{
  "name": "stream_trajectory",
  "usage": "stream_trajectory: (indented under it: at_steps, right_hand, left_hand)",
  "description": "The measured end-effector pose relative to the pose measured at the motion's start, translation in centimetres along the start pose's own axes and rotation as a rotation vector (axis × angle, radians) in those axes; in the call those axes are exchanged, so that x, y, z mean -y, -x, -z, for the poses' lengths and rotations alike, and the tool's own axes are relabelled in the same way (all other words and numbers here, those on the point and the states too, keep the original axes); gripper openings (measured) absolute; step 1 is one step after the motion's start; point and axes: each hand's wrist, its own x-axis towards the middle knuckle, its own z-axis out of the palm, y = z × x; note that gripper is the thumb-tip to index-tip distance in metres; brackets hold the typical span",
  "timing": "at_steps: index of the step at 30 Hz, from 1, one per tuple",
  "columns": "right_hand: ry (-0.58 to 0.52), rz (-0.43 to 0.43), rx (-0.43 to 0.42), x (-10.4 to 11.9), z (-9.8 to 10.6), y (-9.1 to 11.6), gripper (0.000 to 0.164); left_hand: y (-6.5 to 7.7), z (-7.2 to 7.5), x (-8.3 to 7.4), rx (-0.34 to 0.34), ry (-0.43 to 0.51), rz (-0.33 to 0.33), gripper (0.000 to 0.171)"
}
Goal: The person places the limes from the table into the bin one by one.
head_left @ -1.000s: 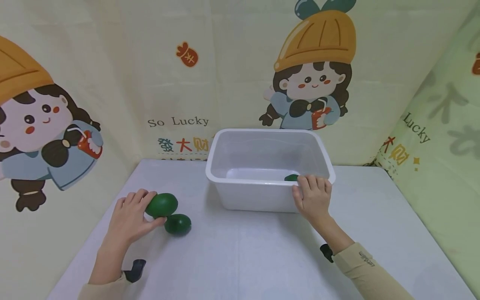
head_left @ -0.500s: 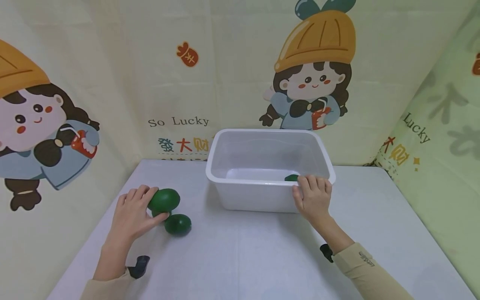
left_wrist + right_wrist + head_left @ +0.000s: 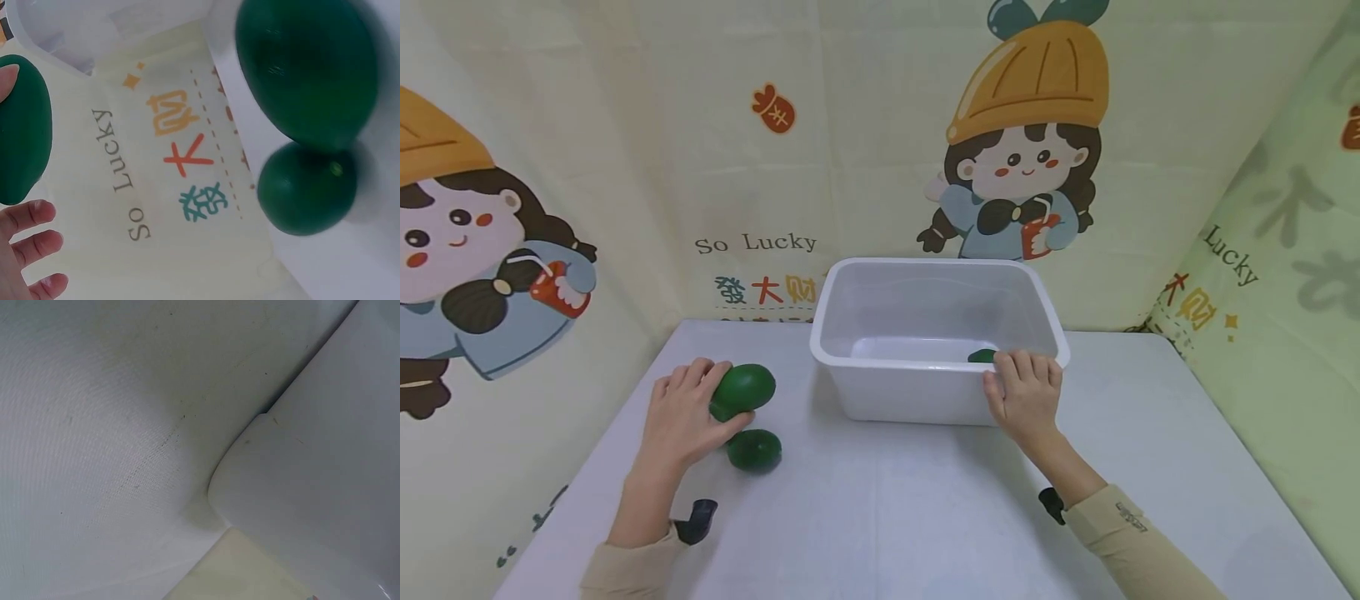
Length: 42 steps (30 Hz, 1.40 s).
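In the head view my left hand (image 3: 685,417) grips a smooth, dark green oval fruit (image 3: 747,387), lifted over the left part of the table. A second green fruit (image 3: 755,451) lies on the table just below it. The left wrist view has the gripped fruit (image 3: 25,134) at the left edge, with several fingertips (image 3: 39,247) beneath it. There, a large green fruit (image 3: 309,69) and one with a pale stem spot (image 3: 306,190) lie against each other. My right hand (image 3: 1026,396) holds the front rim of a white plastic bin (image 3: 910,392), near its right corner.
Inside the bin, a green fruit (image 3: 982,356) shows partly behind the front rim. A white cloth (image 3: 880,517) covers the table. Printed fabric (image 3: 880,150) hangs behind and at both sides. The right wrist view shows only the bin wall (image 3: 325,462), cloth and backdrop.
My left hand has moved right and slightly away from me, carrying the green fruit up off the others. My right hand has stayed on the bin's rim.
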Motion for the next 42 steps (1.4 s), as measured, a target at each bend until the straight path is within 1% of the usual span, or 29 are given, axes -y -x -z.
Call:
stream_trajectory:
  at_steps: [7, 13, 22, 26, 34, 42]
  right_hand:
    - [-0.005, -0.005, -0.002, 0.0, 0.0, 0.1, 0.034]
    - [-0.007, -0.002, -0.007, -0.1, 0.0, 0.3, 0.034]
    - [-0.001, -0.001, -0.009, -0.2, -0.1, 0.3, 0.034]
    - [0.004, 0.006, -0.022, -0.2, -0.2, 0.3, 0.035]
    - [0.002, 0.002, -0.019, -0.2, -0.2, 0.2, 0.035]
    - [-0.004, -0.005, -0.013, -0.2, -0.1, 0.1, 0.036]
  left_hand:
    - [-1.1, 0.3, -1.5, 0.011, 0.022, 0.007, 0.068]
    - [-2.0, 0.2, -2.6, -0.013, 0.032, -0.011, 0.066]
    - [-3.2, 0.3, -3.7, -0.065, 0.055, -0.029, 0.070]
    - [-3.6, 0.5, -4.1, -0.068, 0.050, -0.031, 0.071]
    - [-4.5, 0.7, -5.1, -0.059, 0.060, -0.023, 0.073]
    - [-5.4, 0.6, -6.1, -0.078, 0.068, -0.053, 0.070]
